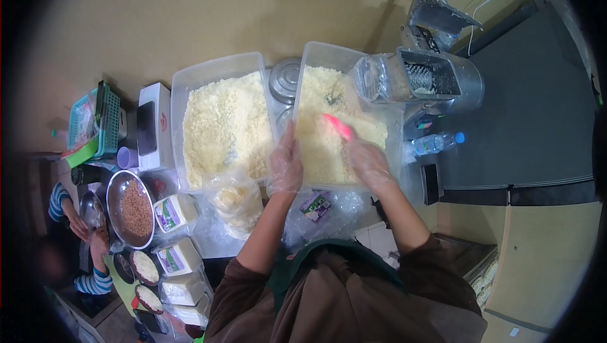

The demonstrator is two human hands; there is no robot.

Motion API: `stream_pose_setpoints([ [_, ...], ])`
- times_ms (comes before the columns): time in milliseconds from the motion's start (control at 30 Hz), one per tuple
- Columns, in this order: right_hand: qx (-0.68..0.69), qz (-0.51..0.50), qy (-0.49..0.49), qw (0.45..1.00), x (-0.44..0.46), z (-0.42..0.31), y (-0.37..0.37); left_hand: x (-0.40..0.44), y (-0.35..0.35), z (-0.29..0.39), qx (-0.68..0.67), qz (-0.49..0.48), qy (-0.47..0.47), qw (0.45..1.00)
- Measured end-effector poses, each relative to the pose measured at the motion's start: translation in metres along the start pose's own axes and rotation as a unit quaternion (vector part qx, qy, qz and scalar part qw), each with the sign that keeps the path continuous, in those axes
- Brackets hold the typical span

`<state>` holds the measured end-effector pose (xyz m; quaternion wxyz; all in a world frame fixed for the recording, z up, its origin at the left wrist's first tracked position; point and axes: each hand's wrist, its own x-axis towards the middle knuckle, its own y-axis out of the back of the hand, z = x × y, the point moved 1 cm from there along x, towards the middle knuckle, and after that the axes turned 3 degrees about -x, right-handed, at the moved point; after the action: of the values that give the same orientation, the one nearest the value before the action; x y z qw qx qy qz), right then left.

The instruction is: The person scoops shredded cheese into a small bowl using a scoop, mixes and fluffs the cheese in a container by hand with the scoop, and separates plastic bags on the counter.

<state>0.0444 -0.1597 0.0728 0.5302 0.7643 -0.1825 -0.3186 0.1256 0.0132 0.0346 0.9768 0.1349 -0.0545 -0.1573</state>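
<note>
My right hand [370,161], in a clear plastic glove, is closed around a bright pink tool [336,126] whose exact kind I cannot make out. It is over the right clear plastic bin [395,172], which holds pale yellow grated shreds [322,156] that look like cheese. My left hand [286,165], gloved too, lies with fingers stretched out along that bin's left wall. To its left stands a second clear bin [179,109] with more pale shreds [224,125]. A plastic bag of pale chunks [232,201] sits near my left wrist.
An electric grater [430,74] stands at the right bin's far right corner, beside a water bottle [436,144]. On the left are a metal bowl of brown bits [131,210], wrapped white blocks [179,257] and a teal basket [110,112]. Another person's hands [88,232] work at far left.
</note>
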Motion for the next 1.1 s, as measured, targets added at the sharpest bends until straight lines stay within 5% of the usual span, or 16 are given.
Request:
stream_pose_setpoints([
  [133,0.033,0.009,0.007,0.999,0.044,0.088,-0.022,-0.001,-0.001,-0.003,0.0,-0.01,0.01,1.0],
  [200,-0.127,-0.03,0.052,0.99,0.077,0.072,-0.039,-0.002,-0.001,0.002,0.003,-0.013,0.017,1.0],
  [367,-0.01,-0.031,0.013,0.999,0.046,-0.008,-0.005,-0.003,0.002,0.001,0.029,0.004,-0.048,0.998],
  [433,-0.053,-0.044,0.028,0.997,0.093,0.023,-0.009,0.0,0.006,0.01,-0.008,-0.044,0.06,0.997],
  [500,0.151,0.19,0.091,0.966,0.112,-0.014,-0.005,0.0,0.004,0.002,-0.01,-0.038,0.033,0.999],
  [533,0.152,0.188,0.09,0.966,0.12,-0.023,-0.011,0.0,0.003,-0.001,-0.014,-0.031,0.006,0.999],
  [667,0.015,0.055,0.053,0.997,0.149,-0.038,-0.056,0.001,0.003,0.002,0.005,-0.024,-0.021,0.999],
  [767,-0.067,-0.119,0.107,0.985,0.076,-0.047,-0.001,0.002,0.005,0.005,-0.025,-0.076,0.107,0.991],
  [833,-0.106,-0.073,0.137,0.982,0.033,-0.023,0.007,-0.001,0.001,-0.003,-0.026,-0.026,-0.006,0.999],
  [933,-0.162,-0.08,0.069,0.981,0.009,0.028,0.028,-0.002,0.0,-0.005,-0.013,-0.014,-0.024,1.0],
  [1000,-0.116,0.071,0.02,0.99,0.024,0.082,0.007,-0.002,0.0,-0.007,-0.018,-0.013,-0.019,1.0],
  [1033,-0.118,0.069,0.019,0.99,0.038,0.093,-0.016,-0.001,-0.001,-0.007,-0.021,-0.013,-0.019,1.0],
  [1100,-0.134,0.125,0.113,0.977,0.071,0.102,-0.049,0.0,-0.001,-0.008,-0.015,-0.013,-0.025,0.999],
])
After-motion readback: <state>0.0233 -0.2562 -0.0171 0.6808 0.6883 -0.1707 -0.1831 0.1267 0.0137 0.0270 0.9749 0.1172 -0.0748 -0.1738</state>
